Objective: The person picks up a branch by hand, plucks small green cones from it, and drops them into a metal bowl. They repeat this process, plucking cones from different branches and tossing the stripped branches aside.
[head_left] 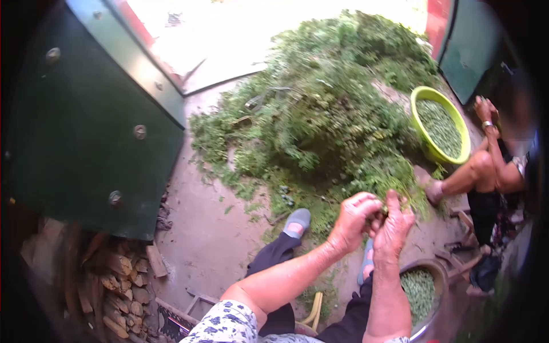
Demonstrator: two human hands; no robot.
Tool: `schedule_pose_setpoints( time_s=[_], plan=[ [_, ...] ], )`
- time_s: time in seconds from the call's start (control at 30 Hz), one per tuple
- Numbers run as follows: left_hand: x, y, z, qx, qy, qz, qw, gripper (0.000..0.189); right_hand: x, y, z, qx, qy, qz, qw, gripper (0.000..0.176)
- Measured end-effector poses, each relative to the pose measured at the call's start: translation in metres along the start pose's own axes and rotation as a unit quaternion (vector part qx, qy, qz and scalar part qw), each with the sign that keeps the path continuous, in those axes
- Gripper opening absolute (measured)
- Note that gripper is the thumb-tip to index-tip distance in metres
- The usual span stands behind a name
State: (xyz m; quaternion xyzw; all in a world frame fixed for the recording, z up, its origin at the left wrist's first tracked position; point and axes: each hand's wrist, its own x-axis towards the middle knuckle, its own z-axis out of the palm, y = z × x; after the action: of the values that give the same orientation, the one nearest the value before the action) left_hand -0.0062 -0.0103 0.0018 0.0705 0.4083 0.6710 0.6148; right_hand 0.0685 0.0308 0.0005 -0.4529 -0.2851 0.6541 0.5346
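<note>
1. Left hand (353,222): forearm slants rightward, fingers bent inward.
2. Right hand (393,228): forearm points forward, fingers close against the left's.
3. Grip, both: cannot tell; fingertips obscured.
4. Green plant heap (320,114): floor (200,211), just beyond hands.

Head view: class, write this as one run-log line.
left hand, right hand: together by feathery sprigs | leafy plant heap: ahead | lime-green basin: right of heap, green pieces inside | metal basin: green pieces inside

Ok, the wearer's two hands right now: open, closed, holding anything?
Left hand: closed, fingers curled in; anything pinched there is too small to tell.
Right hand: fingers partly curled; greens show beside it, but its grip cannot be told.
</note>
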Motion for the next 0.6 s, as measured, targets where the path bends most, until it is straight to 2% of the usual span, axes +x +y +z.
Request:
schedule_pose_setpoints(
  time_s=[0.07,0.13,0.27,0.47,0.6],
  plan=[
    [0.008,-0.005,-0.007,-0.021,-0.03,0.001,0.999,0.008,-0.007,-0.011,0.007,0.01,0.015,0.047,0.999,0.02],
    [0.008,-0.002,-0.006,-0.03,-0.004,-0.032,0.999,0.012,-0.002,-0.007,0.002,0.045,-0.002,0.056,0.997,0.025],
    [0.01,-0.003,-0.007,-0.046,-0.028,-0.041,0.998,0.023,-0.001,-0.009,-0.004,0.08,-0.012,0.109,0.991,0.026],
    [0.009,0.0,-0.001,-0.05,-0.021,-0.045,0.998,0.022,0.002,-0.01,-0.007,0.085,-0.021,0.097,0.991,0.025],
    [0.01,-0.008,-0.007,-0.069,-0.018,-0.052,0.996,0.019,0.001,-0.01,-0.009,0.095,-0.029,0.122,0.988,0.026]
  ],
)
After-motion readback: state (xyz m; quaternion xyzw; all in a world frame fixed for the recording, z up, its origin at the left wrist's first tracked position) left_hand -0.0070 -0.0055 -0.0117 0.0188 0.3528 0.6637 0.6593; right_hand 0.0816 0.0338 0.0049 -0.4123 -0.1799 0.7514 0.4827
